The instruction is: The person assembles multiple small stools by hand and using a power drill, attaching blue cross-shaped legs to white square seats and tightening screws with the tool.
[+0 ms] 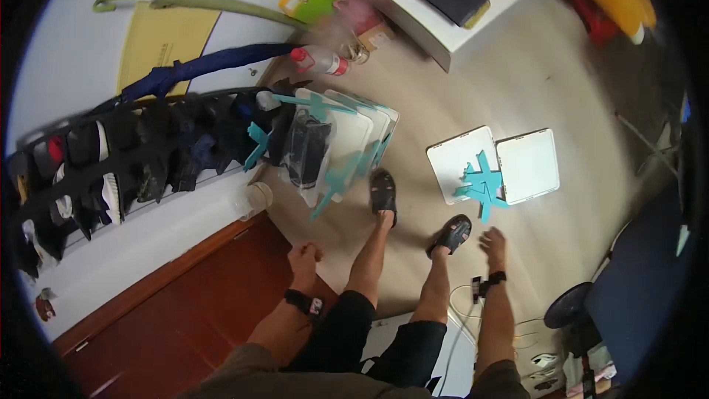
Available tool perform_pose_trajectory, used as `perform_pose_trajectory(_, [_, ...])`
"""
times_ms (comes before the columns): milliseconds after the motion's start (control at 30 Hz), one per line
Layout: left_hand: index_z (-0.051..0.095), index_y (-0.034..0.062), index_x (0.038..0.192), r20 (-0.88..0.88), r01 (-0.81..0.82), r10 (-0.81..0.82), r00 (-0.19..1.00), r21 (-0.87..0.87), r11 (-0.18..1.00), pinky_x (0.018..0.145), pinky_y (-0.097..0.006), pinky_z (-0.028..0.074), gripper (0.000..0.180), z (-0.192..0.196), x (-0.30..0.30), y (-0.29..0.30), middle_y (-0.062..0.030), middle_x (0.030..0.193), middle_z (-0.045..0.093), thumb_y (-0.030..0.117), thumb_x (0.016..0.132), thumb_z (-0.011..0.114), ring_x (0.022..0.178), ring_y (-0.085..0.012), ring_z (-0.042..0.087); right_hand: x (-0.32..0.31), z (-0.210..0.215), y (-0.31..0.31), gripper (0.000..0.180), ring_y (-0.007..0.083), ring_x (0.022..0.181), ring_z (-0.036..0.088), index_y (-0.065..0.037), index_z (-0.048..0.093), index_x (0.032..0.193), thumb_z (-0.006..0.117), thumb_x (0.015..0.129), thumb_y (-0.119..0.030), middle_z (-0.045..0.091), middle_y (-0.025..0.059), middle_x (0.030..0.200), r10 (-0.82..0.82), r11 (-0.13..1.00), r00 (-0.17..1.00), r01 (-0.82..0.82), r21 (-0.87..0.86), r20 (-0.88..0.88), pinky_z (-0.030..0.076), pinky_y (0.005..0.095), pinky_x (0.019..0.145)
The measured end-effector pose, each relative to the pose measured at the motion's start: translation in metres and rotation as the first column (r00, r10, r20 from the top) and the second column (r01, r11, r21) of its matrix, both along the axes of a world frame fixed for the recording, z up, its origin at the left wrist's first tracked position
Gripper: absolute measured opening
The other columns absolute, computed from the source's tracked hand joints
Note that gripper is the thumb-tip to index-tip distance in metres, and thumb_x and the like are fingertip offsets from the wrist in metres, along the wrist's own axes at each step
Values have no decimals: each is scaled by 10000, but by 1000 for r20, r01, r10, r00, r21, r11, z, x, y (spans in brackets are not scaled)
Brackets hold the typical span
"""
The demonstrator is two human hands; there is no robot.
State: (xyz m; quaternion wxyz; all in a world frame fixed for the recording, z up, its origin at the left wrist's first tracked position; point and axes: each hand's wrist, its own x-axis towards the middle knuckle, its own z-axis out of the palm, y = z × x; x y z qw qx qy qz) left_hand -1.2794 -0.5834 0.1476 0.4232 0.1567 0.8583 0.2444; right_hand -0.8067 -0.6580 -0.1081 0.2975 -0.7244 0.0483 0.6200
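My left hand (304,257) hangs loosely curled with the thumb apart, above the floor beside the red-brown wooden door, and nothing shows in it. On the other side, my right hand (493,241) hangs open and bare, just right of my right shoe. Closest to it lie several flat turquoise pieces (483,182), heaped across two white panels (530,165) on the floor. Ahead of my left foot, more white panels (350,140) lean in a stack, with turquoise pieces (341,174) attached or resting on them. A dark bundle in clear plastic (307,146) lies against that stack.
A hanging shoe organizer (148,155) lines the left wall, below a dark blue umbrella (199,66). A plastic bottle with a red cap (319,60) stands near a white table (450,37). At right are a dark blue surface (642,273) and a round black base (567,306).
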Motion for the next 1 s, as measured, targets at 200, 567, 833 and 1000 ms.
perform_pose_trajectory(200, [602,-48,944,32,82,-85,996,98,992,599,-266,474,156,13,-48,52,-75,803,608,46,878,497,687,-138,580,-177,147,113,384,221,843,630,-5,529,1160,529,909,-295,612,130,1004,203,964,919,-128,232,-337,526,311,698])
perform_pose_trajectory(567, [576,22,894,-100,924,-921,377,105,367,691,-477,459,113,-46,-40,186,-212,866,620,91,813,536,834,-403,601,-347,174,249,548,335,813,632,49,498,1138,482,906,-447,602,230,932,266,963,843,-258,84,-467,551,449,692])
perform_pose_trajectory(833, [567,23,918,-96,950,-945,312,44,309,736,-486,453,160,-84,-28,193,-212,929,617,132,802,552,897,-399,592,-353,148,245,522,327,762,643,5,564,1006,555,848,-492,624,183,890,340,907,794,-419,-48,-503,559,457,681])
perform_pose_trajectory(1000, [598,45,896,-61,917,-925,376,-121,381,736,-467,467,140,-97,-18,192,-198,897,616,137,809,540,874,-384,595,-351,154,246,511,348,760,657,6,543,1031,568,835,-466,631,184,863,209,936,740,-341,-88,-639,570,460,665])
